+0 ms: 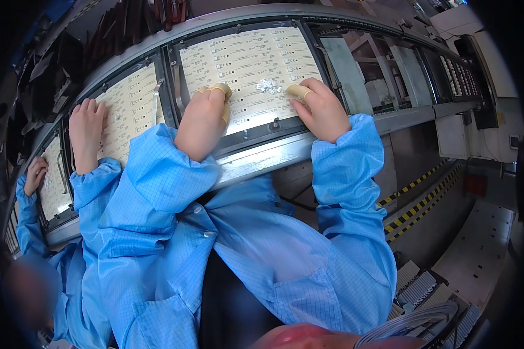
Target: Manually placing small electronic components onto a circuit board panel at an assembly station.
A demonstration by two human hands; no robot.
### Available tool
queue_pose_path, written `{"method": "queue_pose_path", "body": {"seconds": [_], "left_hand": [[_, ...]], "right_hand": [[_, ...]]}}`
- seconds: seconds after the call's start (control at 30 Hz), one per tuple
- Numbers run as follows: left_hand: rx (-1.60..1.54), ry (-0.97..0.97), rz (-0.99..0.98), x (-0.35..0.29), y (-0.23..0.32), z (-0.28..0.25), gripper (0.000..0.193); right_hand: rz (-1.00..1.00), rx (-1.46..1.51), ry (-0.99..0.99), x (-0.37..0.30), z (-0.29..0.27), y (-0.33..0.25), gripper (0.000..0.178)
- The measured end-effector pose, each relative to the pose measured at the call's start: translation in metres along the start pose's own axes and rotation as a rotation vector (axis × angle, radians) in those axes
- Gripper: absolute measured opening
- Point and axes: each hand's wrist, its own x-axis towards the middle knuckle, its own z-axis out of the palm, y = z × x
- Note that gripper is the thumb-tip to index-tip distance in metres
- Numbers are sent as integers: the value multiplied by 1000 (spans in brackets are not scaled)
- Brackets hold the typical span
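A pale cream panel (247, 61) printed with repeated rows of small dark markings lies in a dark frame before me. On its right half sits a loose heap of small white pieces (268, 86). My left hand (199, 125) is at the panel's left side, fingers curled and pressed together, yellowish finger cots on the tips; whatever they pinch is hidden. Just right of the heap, my right hand (323, 110) reaches onto the panel. Its cot-covered index finger points at the pieces, with a gap between it and the thumb; I see nothing held there.
Metal rails (262, 157) carry a line of framed panels. At left, a co-worker in a blue smock works with one hand (86, 125) on the neighbouring panel (131, 104) and another hand (36, 174) farther along. Striped floor tape (416, 212) and grey slotted racks (416, 288) lie to the right.
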Motion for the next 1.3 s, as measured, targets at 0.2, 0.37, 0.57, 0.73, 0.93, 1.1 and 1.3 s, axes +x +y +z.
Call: {"method": "queue_pose_path", "body": {"seconds": [0.2,0.37,0.57,0.73,0.93,1.1,1.3], "left_hand": [[128,-64,89,3,0,0,17],[206,-119,210,5,-2,-2,13],[47,-106,180,20,6,-1,11],[-70,-39,126,44,0,23,19],[-47,-129,151,52,1,28,18],[-130,-189,-25,48,8,8,19],[-341,-180,-147,28,6,-20,17]], "right_hand": [[-1,7,35,6,4,-3,17],[84,1,29,16,14,-6,16],[54,-17,59,18,17,-4,13],[380,209,47,6,0,-1,14],[273,162,59,-6,-18,3,14],[402,192,-24,-12,-18,2,16],[286,113,-125,-17,-15,10,16]]}}
